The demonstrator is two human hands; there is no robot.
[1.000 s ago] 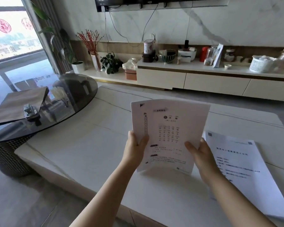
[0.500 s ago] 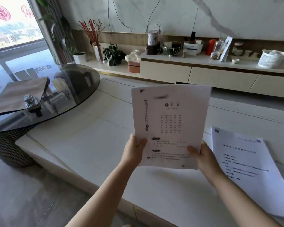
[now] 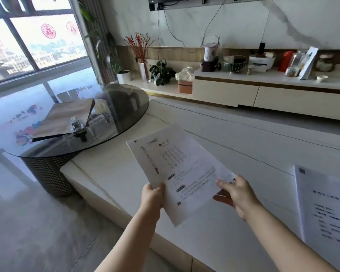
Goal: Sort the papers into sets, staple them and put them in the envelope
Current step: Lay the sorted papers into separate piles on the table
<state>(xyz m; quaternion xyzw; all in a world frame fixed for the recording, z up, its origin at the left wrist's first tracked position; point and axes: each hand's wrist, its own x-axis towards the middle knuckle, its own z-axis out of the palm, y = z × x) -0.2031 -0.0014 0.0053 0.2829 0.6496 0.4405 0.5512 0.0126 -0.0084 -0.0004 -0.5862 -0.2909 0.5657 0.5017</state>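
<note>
Head view: left hand [image 3: 152,195] and right hand [image 3: 237,191] pinch paper set [image 3: 177,169]; square edges before reaching stapler [image 3: 76,124], far left.

Home living room. Landmark: long low cream media cabinet [image 3: 263,93] along a marble-look wall. Above it, the lower edge of a wall-mounted screen [image 3: 185,1] with cables hanging down. On its top: tins, a wire bowl [image 3: 234,63], jars, a red canister [image 3: 286,60]. At its left end, potted plants [image 3: 161,72] and a vase of red twigs [image 3: 139,48]. In front of it, a white stone coffee table [image 3: 243,138] beside a round dark glass table [image 3: 114,114]. Far left of it, floor-length windows [image 3: 33,42] with red decals.
</note>
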